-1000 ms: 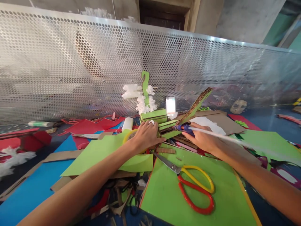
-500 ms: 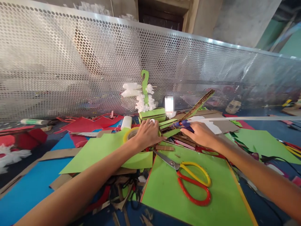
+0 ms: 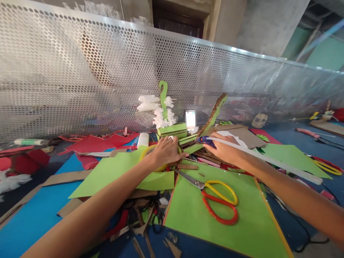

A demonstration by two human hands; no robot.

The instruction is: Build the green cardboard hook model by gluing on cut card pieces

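My right hand grips a blue hot glue gun, its nozzle pointing left. A long whitish glue stick runs out of its back end and slants down over my right forearm. My left hand is bent over the near side of a green cardboard model, thumb stretched toward the nozzle; its fingertips are partly hidden. White frilly pieces cover the model's upright curled strip. A curved green cardboard strip with a brown corrugated edge rises just beyond the glue gun.
Scissors with red and yellow handles lie on a green sheet in front. A yellow tape roll sits under my left wrist. Blue sheets, red pieces and cardboard scraps surround it. A perforated metal panel stands behind.
The glue gun has turned, so the glue stick's rear end swings from level to slanting down toward me. The curved strip now stands steeper, its tip further left. My left hand barely moves.
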